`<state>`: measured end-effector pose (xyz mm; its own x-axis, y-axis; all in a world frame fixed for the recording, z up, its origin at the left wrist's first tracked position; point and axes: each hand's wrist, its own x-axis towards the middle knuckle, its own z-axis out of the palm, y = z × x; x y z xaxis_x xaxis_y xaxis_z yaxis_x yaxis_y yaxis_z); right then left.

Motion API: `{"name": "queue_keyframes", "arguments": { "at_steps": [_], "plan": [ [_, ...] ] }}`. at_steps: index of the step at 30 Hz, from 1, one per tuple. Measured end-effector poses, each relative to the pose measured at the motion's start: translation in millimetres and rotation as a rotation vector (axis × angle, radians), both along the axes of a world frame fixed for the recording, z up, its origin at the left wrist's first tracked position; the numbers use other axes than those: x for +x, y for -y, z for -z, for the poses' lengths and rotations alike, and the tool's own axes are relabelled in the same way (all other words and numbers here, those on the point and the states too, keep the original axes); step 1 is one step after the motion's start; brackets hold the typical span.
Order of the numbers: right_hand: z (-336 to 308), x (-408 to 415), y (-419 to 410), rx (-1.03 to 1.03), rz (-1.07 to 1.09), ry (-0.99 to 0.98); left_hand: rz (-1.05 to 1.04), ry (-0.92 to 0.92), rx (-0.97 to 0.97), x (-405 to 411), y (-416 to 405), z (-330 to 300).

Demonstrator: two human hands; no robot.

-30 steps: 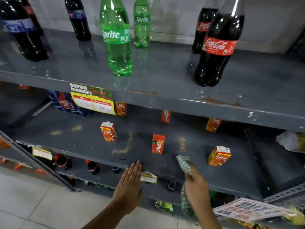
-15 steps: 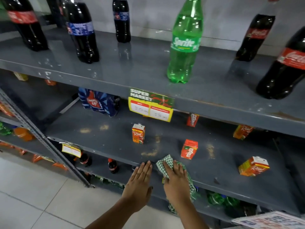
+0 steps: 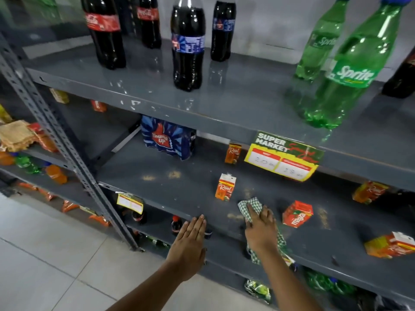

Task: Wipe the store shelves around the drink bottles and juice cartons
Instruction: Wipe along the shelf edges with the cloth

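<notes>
My right hand presses a green-and-white checked cloth flat on the grey middle shelf, between an orange Real juice carton and a red Maaza carton. Pale dusty smears lie on the shelf just left of the cloth. My left hand rests flat, fingers together, on the shelf's front edge, holding nothing. Dark cola bottles and green Sprite bottles stand on the upper shelf.
A blue Thums Up pack stands at the back left of the middle shelf. More cartons lie to the right. A price tag hangs from the upper shelf edge. A slotted upright slants at left. Small bottles fill the lower shelf.
My right hand has pushed the cloth further in across the shelf, toward the Real carton. The view has shifted left. My left hand stays on the shelf edge.
</notes>
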<state>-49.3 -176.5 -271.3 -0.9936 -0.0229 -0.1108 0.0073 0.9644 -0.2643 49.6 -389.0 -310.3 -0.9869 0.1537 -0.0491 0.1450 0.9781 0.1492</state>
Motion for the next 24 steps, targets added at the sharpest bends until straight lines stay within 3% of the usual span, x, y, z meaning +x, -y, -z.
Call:
{"name": "queue_keyframes", "arguments": {
  "at_steps": [5, 8, 11, 13, 15, 17, 20, 22, 24],
  "plan": [
    [3.1, 34.7, 43.9, -0.031, -0.094, -0.011, 0.004, -0.082, 0.002, -6.7, 30.0, 2.8],
    [-1.6, 47.1, 70.0, -0.069, -0.170, 0.022, 0.036, 0.040, -0.021, -8.9, 49.9, 1.8],
    [-6.3, 46.4, 91.8, -0.161, -0.280, 0.089, 0.023, 0.029, -0.011, -12.2, 72.4, -2.1],
    [-14.3, 39.9, 101.9, -0.307, -0.313, 0.235, 0.008, 0.039, -0.033, -13.6, 88.8, -7.5],
    [-27.1, 33.6, 107.0, -0.576, -0.240, 0.365, 0.011, 0.076, -0.057, -12.8, 104.5, -10.8],
    [-33.6, 26.8, 108.0, -0.750, -0.103, 0.297, -0.010, 0.091, -0.059, -11.2, 120.5, -12.9],
    [-22.0, 15.8, 113.0, -0.464, -0.053, 0.102, -0.018, 0.108, -0.040, -8.8, 139.1, -10.8],
    [-5.8, 16.0, 128.7, -0.160, -0.187, 0.060, -0.016, 0.117, -0.028, -8.0, 145.1, -12.1],
    [2.8, 20.1, 149.8, -0.026, -0.303, 0.067, -0.026, 0.132, -0.010, -7.0, 149.2, -14.5]
  ]
}}
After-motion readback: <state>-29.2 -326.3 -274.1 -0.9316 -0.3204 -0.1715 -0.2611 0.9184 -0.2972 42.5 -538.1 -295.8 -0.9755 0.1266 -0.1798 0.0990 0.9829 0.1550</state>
